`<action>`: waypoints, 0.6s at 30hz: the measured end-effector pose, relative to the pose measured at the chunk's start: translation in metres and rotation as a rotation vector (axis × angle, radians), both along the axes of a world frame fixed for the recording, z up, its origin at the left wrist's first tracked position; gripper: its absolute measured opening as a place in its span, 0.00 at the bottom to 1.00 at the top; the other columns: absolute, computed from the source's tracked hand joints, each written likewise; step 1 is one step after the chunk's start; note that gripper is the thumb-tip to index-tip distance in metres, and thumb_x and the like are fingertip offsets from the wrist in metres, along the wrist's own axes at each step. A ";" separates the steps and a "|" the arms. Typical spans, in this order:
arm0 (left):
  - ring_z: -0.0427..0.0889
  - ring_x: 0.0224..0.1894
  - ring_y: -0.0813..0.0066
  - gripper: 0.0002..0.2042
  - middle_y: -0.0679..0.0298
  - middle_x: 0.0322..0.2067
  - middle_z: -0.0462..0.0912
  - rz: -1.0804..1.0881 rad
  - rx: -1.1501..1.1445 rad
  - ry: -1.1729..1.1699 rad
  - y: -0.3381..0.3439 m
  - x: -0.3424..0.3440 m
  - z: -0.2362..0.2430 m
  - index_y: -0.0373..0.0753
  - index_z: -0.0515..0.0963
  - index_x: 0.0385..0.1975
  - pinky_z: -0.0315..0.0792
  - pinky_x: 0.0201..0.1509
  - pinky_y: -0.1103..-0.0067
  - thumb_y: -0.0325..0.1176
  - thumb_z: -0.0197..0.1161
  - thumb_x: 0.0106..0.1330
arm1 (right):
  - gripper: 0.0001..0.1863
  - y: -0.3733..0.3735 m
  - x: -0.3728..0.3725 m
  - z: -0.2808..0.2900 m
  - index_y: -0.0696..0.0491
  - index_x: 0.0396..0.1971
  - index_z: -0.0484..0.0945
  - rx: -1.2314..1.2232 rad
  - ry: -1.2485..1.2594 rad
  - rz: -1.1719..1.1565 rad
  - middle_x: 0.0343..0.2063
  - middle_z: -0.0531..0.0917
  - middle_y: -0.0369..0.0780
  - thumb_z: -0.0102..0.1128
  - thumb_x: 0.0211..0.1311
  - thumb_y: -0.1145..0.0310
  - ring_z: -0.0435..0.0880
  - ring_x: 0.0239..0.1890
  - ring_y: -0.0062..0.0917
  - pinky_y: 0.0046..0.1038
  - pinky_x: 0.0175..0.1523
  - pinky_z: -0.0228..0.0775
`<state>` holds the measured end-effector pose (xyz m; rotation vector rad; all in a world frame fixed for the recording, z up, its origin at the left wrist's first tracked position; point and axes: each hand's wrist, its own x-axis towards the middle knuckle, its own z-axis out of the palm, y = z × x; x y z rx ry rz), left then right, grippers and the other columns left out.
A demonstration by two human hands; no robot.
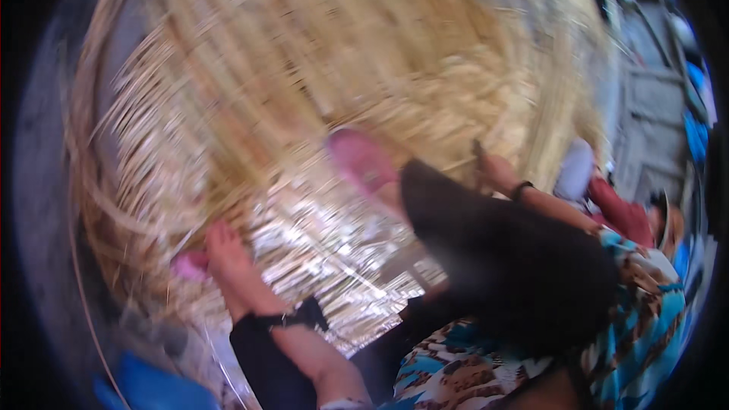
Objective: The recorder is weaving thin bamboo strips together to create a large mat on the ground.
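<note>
Pale, straw-coloured strips, like split bamboo or cane, form a large woven sheet (304, 53) under and ahead of me. My left hand (231, 258) reaches down to the strips at the left, beside a pink shoe (190, 264). Its fingers are smeared by motion, so what they hold does not show. At the right, my right hand (497, 172), with a dark band at the wrist, is closed around a small dark tool (478, 152), too blurred to name. A second pink shoe (361, 158) rests on the weave between my hands.
Long loose strips (95, 144) curve around the left side of the weave. Something blue (156, 383) lies at the lower left. At the right are a red-clothed limb (626, 209) of what seems another person, and a grey slatted structure (653, 106).
</note>
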<state>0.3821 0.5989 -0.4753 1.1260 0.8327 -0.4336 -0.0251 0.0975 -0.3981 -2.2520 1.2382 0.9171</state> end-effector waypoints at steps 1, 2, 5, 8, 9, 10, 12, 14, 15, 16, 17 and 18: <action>0.72 0.53 0.63 0.17 0.53 0.51 0.74 -0.054 -0.229 -0.097 -0.004 0.003 -0.003 0.29 0.70 0.50 0.65 0.55 0.71 0.38 0.51 0.71 | 0.16 0.000 0.000 0.003 0.58 0.31 0.75 -0.032 0.025 0.046 0.26 0.80 0.51 0.61 0.51 0.59 0.79 0.34 0.48 0.45 0.40 0.71; 0.71 0.56 0.61 0.19 0.52 0.54 0.72 -0.117 -0.386 -0.148 -0.008 0.005 -0.006 0.33 0.70 0.52 0.66 0.57 0.68 0.41 0.51 0.70 | 0.16 0.000 0.001 0.006 0.58 0.27 0.76 -0.053 0.026 0.048 0.25 0.80 0.52 0.61 0.51 0.58 0.79 0.33 0.49 0.45 0.38 0.70; 0.74 0.49 0.63 0.16 0.55 0.46 0.78 -0.147 -0.477 -0.209 -0.009 0.011 -0.009 0.33 0.73 0.47 0.67 0.54 0.69 0.39 0.54 0.69 | 0.14 0.003 0.001 0.020 0.57 0.28 0.75 -0.138 -0.095 -0.117 0.26 0.80 0.52 0.59 0.52 0.59 0.79 0.34 0.49 0.44 0.39 0.71; 0.74 0.46 0.64 0.17 0.58 0.42 0.78 -0.087 -0.401 -0.116 -0.004 0.014 0.002 0.37 0.73 0.47 0.68 0.49 0.71 0.42 0.58 0.66 | 0.14 0.003 -0.007 0.024 0.57 0.29 0.75 -0.206 -0.143 -0.226 0.26 0.80 0.52 0.58 0.53 0.61 0.79 0.35 0.49 0.43 0.41 0.71; 0.74 0.46 0.64 0.17 0.58 0.42 0.78 -0.067 -0.390 -0.117 -0.005 0.014 0.009 0.37 0.73 0.47 0.68 0.49 0.71 0.42 0.58 0.66 | 0.14 0.003 -0.013 0.023 0.57 0.29 0.75 -0.178 -0.164 -0.212 0.26 0.80 0.52 0.58 0.53 0.61 0.79 0.35 0.49 0.43 0.41 0.71; 0.75 0.46 0.64 0.17 0.58 0.43 0.78 -0.003 -0.317 -0.196 -0.008 0.014 0.018 0.37 0.73 0.48 0.68 0.48 0.71 0.42 0.59 0.66 | 0.14 0.004 -0.021 0.020 0.57 0.31 0.75 -0.158 -0.104 -0.236 0.28 0.80 0.52 0.59 0.52 0.61 0.79 0.37 0.49 0.43 0.43 0.71; 0.75 0.44 0.67 0.15 0.61 0.42 0.79 0.082 -0.225 -0.275 -0.013 0.014 0.040 0.39 0.73 0.47 0.69 0.47 0.72 0.43 0.55 0.68 | 0.15 0.006 -0.040 0.011 0.57 0.33 0.75 -0.122 -0.048 -0.259 0.31 0.81 0.52 0.59 0.51 0.61 0.79 0.39 0.48 0.43 0.44 0.70; 0.75 0.44 0.67 0.15 0.61 0.42 0.79 0.020 -0.247 -0.324 -0.015 0.006 0.060 0.39 0.73 0.46 0.69 0.47 0.72 0.42 0.55 0.68 | 0.19 0.009 -0.061 -0.002 0.57 0.42 0.78 -0.153 0.066 -0.215 0.34 0.83 0.49 0.58 0.55 0.59 0.82 0.40 0.42 0.37 0.43 0.73; 0.76 0.44 0.67 0.15 0.61 0.42 0.79 0.003 -0.195 -0.373 -0.014 0.002 0.065 0.39 0.73 0.46 0.69 0.46 0.72 0.42 0.55 0.68 | 0.23 0.009 -0.072 -0.007 0.54 0.48 0.75 -0.063 0.045 -0.181 0.38 0.82 0.47 0.59 0.55 0.57 0.82 0.42 0.38 0.36 0.46 0.73; 0.76 0.44 0.67 0.14 0.61 0.42 0.79 -0.039 -0.277 -0.342 -0.008 0.000 0.072 0.39 0.73 0.46 0.70 0.46 0.72 0.42 0.55 0.68 | 0.28 0.010 -0.081 -0.013 0.52 0.55 0.71 -0.019 0.117 -0.151 0.43 0.82 0.45 0.59 0.54 0.56 0.82 0.44 0.35 0.34 0.48 0.74; 0.76 0.44 0.67 0.14 0.61 0.42 0.78 -0.060 -0.279 -0.372 0.000 -0.002 0.077 0.39 0.73 0.45 0.70 0.46 0.72 0.42 0.55 0.68 | 0.28 0.016 -0.095 -0.008 0.53 0.54 0.71 0.051 0.089 -0.134 0.42 0.82 0.45 0.59 0.55 0.56 0.82 0.44 0.35 0.34 0.48 0.73; 0.76 0.44 0.67 0.13 0.61 0.42 0.78 -0.063 -0.270 -0.407 0.008 -0.003 0.081 0.40 0.73 0.45 0.70 0.45 0.72 0.41 0.55 0.68 | 0.27 0.021 -0.100 -0.014 0.53 0.54 0.71 0.057 0.078 -0.128 0.42 0.82 0.45 0.58 0.55 0.57 0.82 0.43 0.35 0.34 0.48 0.73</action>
